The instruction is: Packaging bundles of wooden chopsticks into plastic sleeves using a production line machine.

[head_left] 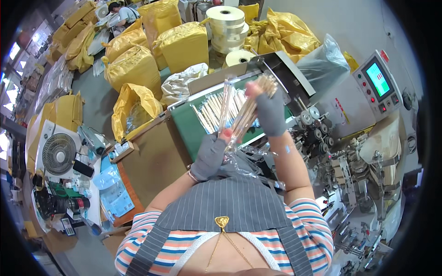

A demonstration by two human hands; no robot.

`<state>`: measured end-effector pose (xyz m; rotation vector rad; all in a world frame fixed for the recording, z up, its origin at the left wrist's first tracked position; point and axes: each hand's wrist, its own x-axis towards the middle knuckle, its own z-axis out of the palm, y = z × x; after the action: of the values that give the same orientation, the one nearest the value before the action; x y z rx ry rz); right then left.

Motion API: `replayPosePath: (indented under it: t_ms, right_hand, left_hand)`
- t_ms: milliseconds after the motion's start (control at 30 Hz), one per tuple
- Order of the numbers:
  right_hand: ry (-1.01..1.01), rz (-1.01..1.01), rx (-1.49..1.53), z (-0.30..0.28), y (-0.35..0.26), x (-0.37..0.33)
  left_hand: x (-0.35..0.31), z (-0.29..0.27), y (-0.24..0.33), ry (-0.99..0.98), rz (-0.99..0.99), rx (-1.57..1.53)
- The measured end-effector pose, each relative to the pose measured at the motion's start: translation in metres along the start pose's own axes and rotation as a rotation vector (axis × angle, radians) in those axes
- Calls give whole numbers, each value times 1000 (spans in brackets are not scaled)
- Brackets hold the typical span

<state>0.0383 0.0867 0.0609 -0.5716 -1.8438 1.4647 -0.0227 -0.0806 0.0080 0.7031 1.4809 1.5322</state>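
Note:
My left hand (209, 157), in a grey fingerless glove, is closed around the lower end of a bundle of wooden chopsticks (245, 118) in clear wrappers. Higher up, my right hand (270, 114), gloved the same way, grips that bundle near its upper end. The bundle slants up to the right. A clear plastic sleeve (226, 103) stands up from my left hand. Crumpled clear film (244, 165) hangs below the hands. Behind them, a row of wrapped chopsticks (209, 112) lies on a green belt (183, 124). The right fingertips are blurred.
To the right stands a machine with rollers (315, 124) and a lit control panel (378, 79). A brown board (154, 161) lies left of the belt. Yellow sacks (182, 48) and film rolls (226, 27) stand behind. At left are a fan (59, 152) and a distant person (124, 14).

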Motion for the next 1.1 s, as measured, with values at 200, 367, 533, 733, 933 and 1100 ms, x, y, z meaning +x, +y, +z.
replayPosePath:
  t_ms: [200, 367, 533, 733, 933, 1100]
  right_hand:
    - [311, -203, 755, -165, 49, 96]
    - [-84, 55, 557, -93, 30, 44]
    - [-240, 177, 58, 3, -7, -8]
    - [-394, 103, -36, 32, 43, -50]
    - [-307, 356, 157, 53, 4, -3]
    - [-104, 113, 188, 38, 65, 68]
  left_hand:
    - [-10, -4, 4, 64, 60, -108]
    - [-1, -4, 5, -58, -84, 52]
    - [3, 0, -18, -59, 54, -59]
    - [-6, -8, -19, 314, 70, 116]
    - [-16, -45, -35, 202, 64, -4]
    - [-25, -89, -34, 216, -134, -39]
